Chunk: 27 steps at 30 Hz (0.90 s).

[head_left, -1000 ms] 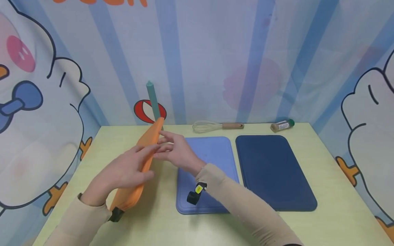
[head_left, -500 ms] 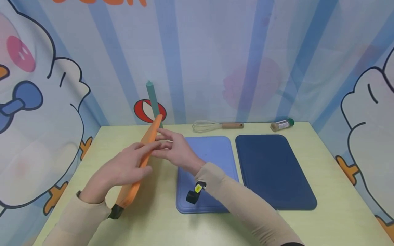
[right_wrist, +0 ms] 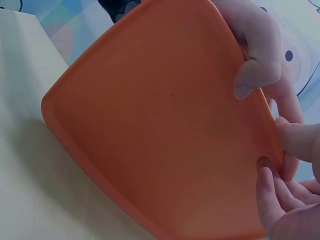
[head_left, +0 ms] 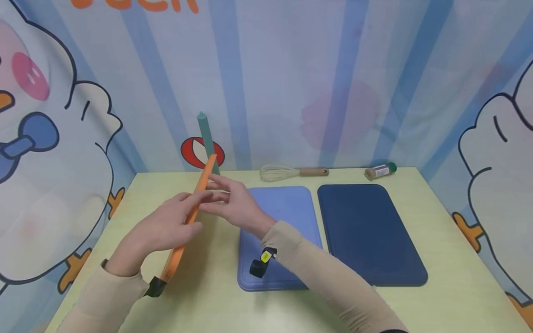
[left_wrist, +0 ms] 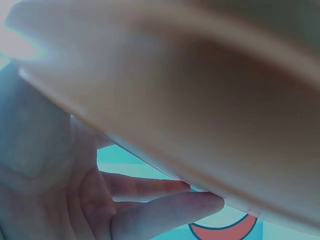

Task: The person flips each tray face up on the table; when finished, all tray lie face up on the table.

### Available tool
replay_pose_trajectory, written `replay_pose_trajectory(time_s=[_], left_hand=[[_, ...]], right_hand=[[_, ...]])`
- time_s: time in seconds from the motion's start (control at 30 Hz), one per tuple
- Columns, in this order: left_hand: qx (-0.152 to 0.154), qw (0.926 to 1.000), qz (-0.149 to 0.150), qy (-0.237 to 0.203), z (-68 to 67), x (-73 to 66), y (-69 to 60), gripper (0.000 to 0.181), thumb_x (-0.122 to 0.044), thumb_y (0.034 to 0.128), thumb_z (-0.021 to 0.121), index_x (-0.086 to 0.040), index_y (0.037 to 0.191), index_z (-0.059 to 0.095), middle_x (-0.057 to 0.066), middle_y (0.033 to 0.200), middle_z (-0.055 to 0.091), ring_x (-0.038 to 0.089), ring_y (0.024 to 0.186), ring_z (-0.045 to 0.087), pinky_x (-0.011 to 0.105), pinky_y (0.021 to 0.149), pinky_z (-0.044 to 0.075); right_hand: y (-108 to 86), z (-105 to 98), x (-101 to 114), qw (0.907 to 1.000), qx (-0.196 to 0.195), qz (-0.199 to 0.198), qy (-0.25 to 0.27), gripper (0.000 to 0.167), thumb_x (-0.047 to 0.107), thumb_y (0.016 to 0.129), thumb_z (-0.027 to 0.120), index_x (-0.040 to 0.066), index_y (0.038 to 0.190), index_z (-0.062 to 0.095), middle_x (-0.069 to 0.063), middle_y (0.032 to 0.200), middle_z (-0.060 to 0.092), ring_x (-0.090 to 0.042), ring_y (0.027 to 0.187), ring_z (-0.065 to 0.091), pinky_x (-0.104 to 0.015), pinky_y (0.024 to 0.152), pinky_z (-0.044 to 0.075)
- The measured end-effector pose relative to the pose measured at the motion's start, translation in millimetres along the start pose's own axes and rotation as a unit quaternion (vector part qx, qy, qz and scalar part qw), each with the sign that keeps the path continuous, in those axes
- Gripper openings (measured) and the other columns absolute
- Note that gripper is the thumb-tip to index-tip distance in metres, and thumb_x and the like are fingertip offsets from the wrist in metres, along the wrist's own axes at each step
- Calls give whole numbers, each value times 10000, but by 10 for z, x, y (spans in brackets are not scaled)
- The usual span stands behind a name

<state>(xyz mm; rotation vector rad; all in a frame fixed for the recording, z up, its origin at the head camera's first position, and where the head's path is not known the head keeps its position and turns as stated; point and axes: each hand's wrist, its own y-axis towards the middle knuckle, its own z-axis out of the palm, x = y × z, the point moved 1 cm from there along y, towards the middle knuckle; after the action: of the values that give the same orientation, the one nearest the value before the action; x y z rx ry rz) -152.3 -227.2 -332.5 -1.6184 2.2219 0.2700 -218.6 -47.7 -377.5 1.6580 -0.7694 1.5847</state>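
An orange cutting board point(head_left: 178, 253) stands on edge over the left part of the table, seen nearly edge-on in the head view. The right wrist view shows its broad face point(right_wrist: 150, 110). My left hand point(head_left: 160, 226) grips the upper edge, with its thumb over the face and its fingers behind. My right hand point(head_left: 239, 203) is on the board's right side; its fingertips touch the face near that edge, beside the left fingers. In the left wrist view, the board's near face blurs across the top, above my left hand point(left_wrist: 65, 185).
A light blue board point(head_left: 283, 208) and a dark blue board point(head_left: 370, 236) lie side by side on the table point(head_left: 424, 208). Behind them are a whisk point(head_left: 291, 172) and a small green-capped jar point(head_left: 380, 171). A green stick-like thing point(head_left: 206, 134) rises behind the orange board.
The orange cutting board has turned from showing its left face to nearly edge-on. Both hands have shifted slightly left with it and keep their contact.
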Motion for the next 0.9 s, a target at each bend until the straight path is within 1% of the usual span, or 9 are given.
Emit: replay_pose_trajectory(time_s=[0.17,0.27,0.47,0.6,0.7,0.8,0.9], left_hand=[[-44,9999,114,-90,-23,-6,-5,681,-210,955,593,-162,1609,411,215,1506,518,381,1283,553,605,942,533],[-52,9999,67,-138,-35,-10,-6,689,-210,954,594,-154,1613,397,221,1517,509,389,1287,551,603,929,541],[-95,9998,29,-188,-48,-10,-22,704,-205,958,584,-141,1626,371,223,1540,496,403,1312,545,598,934,552],[-102,9996,53,-245,-66,-8,-28,725,-198,961,579,-121,1640,337,212,1528,509,388,1279,556,570,911,568],[-110,9996,71,-266,-79,-10,-29,723,-190,963,573,-110,1639,330,198,1531,513,388,1278,556,572,917,568],[-137,9995,72,-284,-86,-14,-34,703,-188,959,571,-107,1623,355,194,1538,510,397,1290,554,575,917,573],[-144,9994,103,-296,-93,-18,-36,707,-179,960,571,-88,1626,352,187,1545,509,385,1273,564,562,911,576]], right_hand=[[0,8,2,9999,58,58,-89,851,141,937,812,190,1653,355,-45,1545,543,-156,1245,679,-337,986,580],[9,17,8,9998,105,37,-134,856,155,938,814,211,1655,351,-47,1566,523,-167,1276,662,-340,995,576],[18,34,24,9998,178,-22,-82,864,128,935,812,211,1657,344,-44,1562,524,-155,1235,683,-334,983,581],[27,53,32,9997,202,-97,-34,873,101,933,808,189,1661,333,-47,1558,526,-146,1200,699,-328,969,587],[36,63,39,9997,196,-122,-22,877,93,932,808,182,1661,330,-47,1551,530,-181,1223,694,-325,963,589],[38,69,44,9997,203,-111,35,875,81,931,806,182,1660,333,-47,1544,533,-229,1261,677,-326,962,590],[36,72,44,9996,243,-91,141,874,63,928,804,183,1657,339,-42,1552,524,-213,1263,674,-327,963,590]])
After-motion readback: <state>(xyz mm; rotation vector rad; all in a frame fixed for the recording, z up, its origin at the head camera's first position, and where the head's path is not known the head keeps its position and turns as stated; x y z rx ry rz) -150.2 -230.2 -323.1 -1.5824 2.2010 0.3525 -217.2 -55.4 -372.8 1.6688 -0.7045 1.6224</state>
